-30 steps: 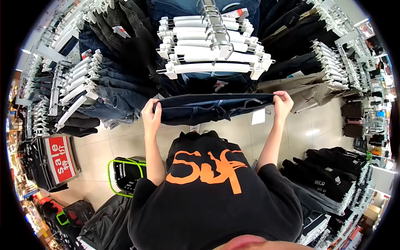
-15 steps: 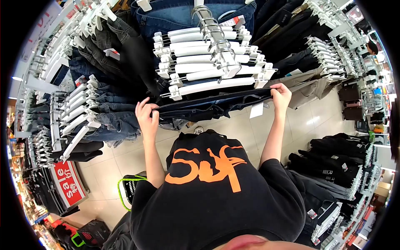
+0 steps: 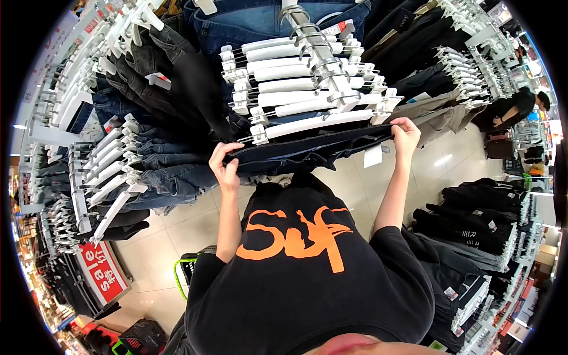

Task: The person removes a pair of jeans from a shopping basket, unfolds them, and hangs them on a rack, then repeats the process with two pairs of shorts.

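A pair of dark jeans (image 3: 307,155) is stretched out in front of my chest, its waistband running crosswise just below the frontmost white hanger (image 3: 319,123). My left hand (image 3: 226,168) is closed on the waistband's left end, thumb on the near side and fingers beyond. At the opposite end, my right hand (image 3: 406,137) pinches the waistband between thumb and fingers. From the right part of the jeans dangles a white tag (image 3: 373,155). Several white clip hangers hang close behind on a metal rail (image 3: 325,59).
Hanging jeans (image 3: 177,177) crowd the left side, and black garments (image 3: 473,225) hang at the right. A red sale sign (image 3: 102,272) stands lower left near a black basket (image 3: 142,337). Another person (image 3: 515,112) is at the far right. Pale tiles (image 3: 160,254) cover the floor.
My left hand has moved right, nearer the hanger's end, with the waistband still between both hands. The rack sits slightly farther right in view. A person has come into sight at the far right.
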A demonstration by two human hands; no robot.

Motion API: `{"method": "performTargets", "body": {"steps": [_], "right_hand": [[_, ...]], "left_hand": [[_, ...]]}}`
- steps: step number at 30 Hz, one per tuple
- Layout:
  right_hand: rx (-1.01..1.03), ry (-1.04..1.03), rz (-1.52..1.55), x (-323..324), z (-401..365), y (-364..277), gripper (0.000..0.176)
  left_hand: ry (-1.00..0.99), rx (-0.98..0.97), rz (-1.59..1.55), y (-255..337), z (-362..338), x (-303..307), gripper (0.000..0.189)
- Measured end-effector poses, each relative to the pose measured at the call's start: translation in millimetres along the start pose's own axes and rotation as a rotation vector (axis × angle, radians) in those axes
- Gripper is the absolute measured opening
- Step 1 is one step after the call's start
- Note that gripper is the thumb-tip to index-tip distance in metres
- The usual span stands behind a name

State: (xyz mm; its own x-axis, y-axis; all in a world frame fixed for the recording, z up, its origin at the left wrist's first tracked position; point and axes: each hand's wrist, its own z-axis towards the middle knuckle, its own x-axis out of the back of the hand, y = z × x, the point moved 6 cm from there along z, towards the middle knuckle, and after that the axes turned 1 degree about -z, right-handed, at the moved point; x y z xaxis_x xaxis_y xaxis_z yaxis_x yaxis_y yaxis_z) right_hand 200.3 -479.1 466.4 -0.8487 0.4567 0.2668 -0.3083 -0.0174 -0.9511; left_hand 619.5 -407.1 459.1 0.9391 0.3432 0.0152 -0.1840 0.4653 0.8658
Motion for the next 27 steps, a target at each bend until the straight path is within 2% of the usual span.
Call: {"method": "performTargets", "body": {"steps": [2,4,15,20,22,24,26,27], "right_hand": [[0.007,0.005,-0.012,1.0,1.6,1.2,0.011],[0.007,0.004,-0.009,0.9,2.4,0.9,0.011],[-0.021,-0.006,0.015,-1.8,6.8,1.8,0.011],[-0.027,-0.085,-0.031,1.5,0.7,-2.8,0.012],[0.098,-0.173,-0.64,0.6,-19.2,-39.4,0.011],[0.128,-0.223,-0.633,-6.2,-43.8,-84.2,0.014],[0.223,-0.394,-0.312,-34.2,-74.8,-128.9,0.016],[0.491,-0.519,-0.334,-54.2,-89.6,-152.9,0.019]], "left_hand": [[-0.151,-0.019,0.111,11.4,4.7,-9.2,0.021],[-0.215,0.033,0.265,12.1,6.0,-12.6,0.025],[-0.207,0.198,0.195,3.3,3.9,-17.5,0.019],[-0.179,0.087,0.151,14.4,2.2,-22.0,0.017],[-0.168,0.03,0.145,15.9,-2.4,-22.9,0.018],[-0.179,0.009,0.179,18.2,-9.6,-23.4,0.019],[-0.148,-0.048,0.192,24.6,-14.2,-25.1,0.021],[-0.147,-0.041,0.197,25.7,-16.4,-25.5,0.021]]}}
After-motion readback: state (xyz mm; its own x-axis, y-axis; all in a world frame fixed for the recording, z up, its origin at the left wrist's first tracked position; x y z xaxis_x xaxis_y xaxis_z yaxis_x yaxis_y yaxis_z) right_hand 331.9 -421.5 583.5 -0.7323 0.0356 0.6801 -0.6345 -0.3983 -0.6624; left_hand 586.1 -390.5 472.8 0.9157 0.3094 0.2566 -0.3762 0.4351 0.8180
